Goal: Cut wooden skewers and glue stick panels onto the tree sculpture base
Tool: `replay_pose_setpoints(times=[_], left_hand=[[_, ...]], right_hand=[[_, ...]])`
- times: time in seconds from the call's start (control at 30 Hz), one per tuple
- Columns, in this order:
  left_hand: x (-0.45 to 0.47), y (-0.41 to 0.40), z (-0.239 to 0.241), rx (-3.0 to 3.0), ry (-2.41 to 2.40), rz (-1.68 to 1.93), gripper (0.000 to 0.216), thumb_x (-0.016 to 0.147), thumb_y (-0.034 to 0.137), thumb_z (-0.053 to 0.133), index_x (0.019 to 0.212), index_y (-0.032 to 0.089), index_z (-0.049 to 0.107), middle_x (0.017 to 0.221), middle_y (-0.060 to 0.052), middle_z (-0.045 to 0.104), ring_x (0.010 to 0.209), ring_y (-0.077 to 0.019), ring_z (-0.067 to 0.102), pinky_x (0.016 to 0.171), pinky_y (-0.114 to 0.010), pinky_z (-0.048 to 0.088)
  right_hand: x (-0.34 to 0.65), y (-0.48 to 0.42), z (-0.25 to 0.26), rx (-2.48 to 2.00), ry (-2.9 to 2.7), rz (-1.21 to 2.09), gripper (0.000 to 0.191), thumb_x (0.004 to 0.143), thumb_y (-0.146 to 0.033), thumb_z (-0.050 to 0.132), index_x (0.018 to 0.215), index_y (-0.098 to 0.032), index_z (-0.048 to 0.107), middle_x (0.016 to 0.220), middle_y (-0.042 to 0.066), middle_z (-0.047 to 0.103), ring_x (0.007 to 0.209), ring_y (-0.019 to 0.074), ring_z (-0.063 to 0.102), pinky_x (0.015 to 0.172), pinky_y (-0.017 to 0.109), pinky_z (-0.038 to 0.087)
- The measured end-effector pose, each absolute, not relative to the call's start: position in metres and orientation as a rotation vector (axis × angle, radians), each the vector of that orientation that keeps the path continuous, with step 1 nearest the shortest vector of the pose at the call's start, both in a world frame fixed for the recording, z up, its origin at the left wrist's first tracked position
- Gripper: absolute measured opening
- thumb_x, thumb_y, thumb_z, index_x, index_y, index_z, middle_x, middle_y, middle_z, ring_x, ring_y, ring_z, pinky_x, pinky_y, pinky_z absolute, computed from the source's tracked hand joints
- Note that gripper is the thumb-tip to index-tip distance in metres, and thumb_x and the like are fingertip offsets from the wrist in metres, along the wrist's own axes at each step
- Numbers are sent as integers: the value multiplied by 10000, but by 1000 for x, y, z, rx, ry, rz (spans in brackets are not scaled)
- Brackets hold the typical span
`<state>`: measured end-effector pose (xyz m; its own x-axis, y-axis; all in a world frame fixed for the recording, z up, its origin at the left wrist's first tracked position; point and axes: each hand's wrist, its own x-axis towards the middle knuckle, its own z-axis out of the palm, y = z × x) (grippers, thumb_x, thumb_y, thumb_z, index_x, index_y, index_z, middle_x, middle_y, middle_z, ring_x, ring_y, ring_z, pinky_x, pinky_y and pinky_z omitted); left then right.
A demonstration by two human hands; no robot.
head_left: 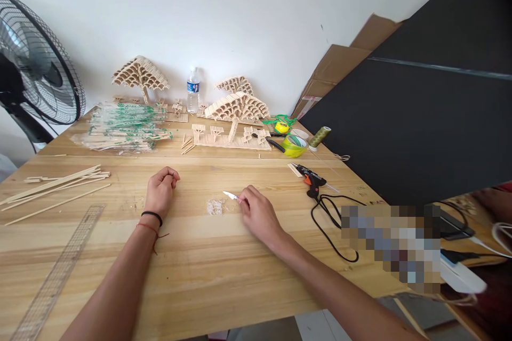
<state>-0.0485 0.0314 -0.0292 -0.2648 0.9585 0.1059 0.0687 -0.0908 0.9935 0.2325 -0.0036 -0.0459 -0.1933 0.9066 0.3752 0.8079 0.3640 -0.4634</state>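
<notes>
My right hand [258, 214] rests on the wooden table [200, 272] with its fingers closed round a small knife [231, 195] whose blade points left. A little pile of wood shavings [216, 206] lies just left of the blade. My left hand [160, 191] lies further left, curled into a loose fist; whether it holds anything is hidden. A black band and a red string circle that wrist.
Long thin sticks [56, 185] and a clear ruler [60, 272] lie at the left. Packets of sticks [124, 127], stick-built tree models [236, 109], a water bottle [193, 90], tape [295, 145], a thread spool [320, 136] and a glue gun [314, 181] with its cable stand behind and right. A fan [32, 64] is far left.
</notes>
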Motion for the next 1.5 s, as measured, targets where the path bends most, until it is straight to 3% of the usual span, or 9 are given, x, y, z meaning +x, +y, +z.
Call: replay_pose_setpoints(times=[0.33, 0.77, 1.07, 1.23, 1.5], left_hand=[[-48, 33, -30, 1192, 1406, 1451, 106, 700, 209, 496, 667, 189, 594, 541, 29, 430, 520, -122, 352, 517, -263, 242], [-48, 31, -27, 1215, 1420, 1439, 102, 691, 229, 500, 660, 196, 591, 528, 34, 418, 503, -126, 353, 495, -257, 242], [-48, 30, -27, 1217, 1421, 1426, 102, 686, 231, 500, 664, 194, 593, 539, 31, 430, 513, -125, 356, 506, -257, 247], [-48, 30, -26, 1239, 1437, 1432, 107, 679, 226, 501, 649, 192, 598, 538, 25, 442, 526, -129, 375, 519, -259, 267], [-47, 31, -26, 1246, 1443, 1425, 116, 658, 217, 483, 650, 200, 597, 539, 27, 449, 528, -134, 382, 524, -264, 272]], right_hand=[[272, 53, -38, -1663, -1859, 66, 247, 822, -21, 484, 717, -243, 462, 813, 50, 573, 741, 231, 551, 673, 317, 378], [248, -4, -37, -1450, -2029, 271, 223, 857, -52, 489, 730, -235, 478, 761, 10, 600, 701, 183, 584, 664, 274, 413], [294, 3, -37, -1675, -1805, 138, 233, 800, -54, 485, 687, -250, 430, 713, 21, 546, 707, 219, 539, 677, 311, 393], [256, -21, -44, -1638, -1883, 194, 206, 842, -67, 465, 732, -241, 476, 797, 37, 618, 749, 209, 590, 706, 301, 429], [322, -40, -27, -1872, -1724, 223, 166, 815, -176, 500, 683, -268, 460, 576, 5, 593, 547, 219, 567, 544, 297, 374]])
